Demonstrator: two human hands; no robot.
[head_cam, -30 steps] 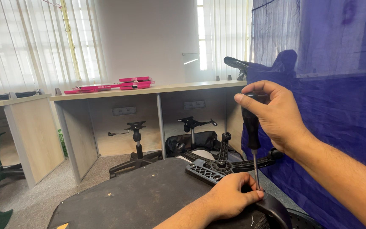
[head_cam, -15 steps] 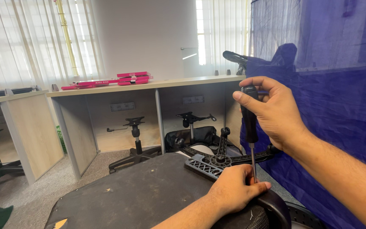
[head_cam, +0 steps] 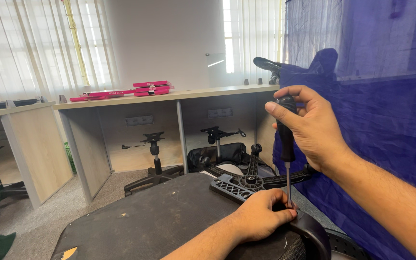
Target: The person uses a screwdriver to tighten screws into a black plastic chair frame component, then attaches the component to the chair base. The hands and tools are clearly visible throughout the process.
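**Office bay, screwdriver upright over dark panel**

Desks and a blue fabric screen (head_cam: 386, 120) sit behind. Screwdriver (head_cam: 286, 139) stands right of centre, long axis vertical: black grip up, thin steel shaft down, tip at the dark panel (head_cam: 160, 221) near its curved black edge. Right hand (head_cam: 314, 127) has fingers wrapped tight round the grip. Left hand (head_cam: 261, 216) sits directly below, fingertips pinched together at the tip, nearer the contact point. Chair base (head_cam: 251, 183) lies just behind.

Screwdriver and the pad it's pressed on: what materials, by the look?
Screwdriver: black matte grip, likely plastic or rubber; thin grey shaft with a sheen, probably steel. Pad: dark, dull, scuffed flat surface, perhaps fabric-covered board or plastic; unclear.
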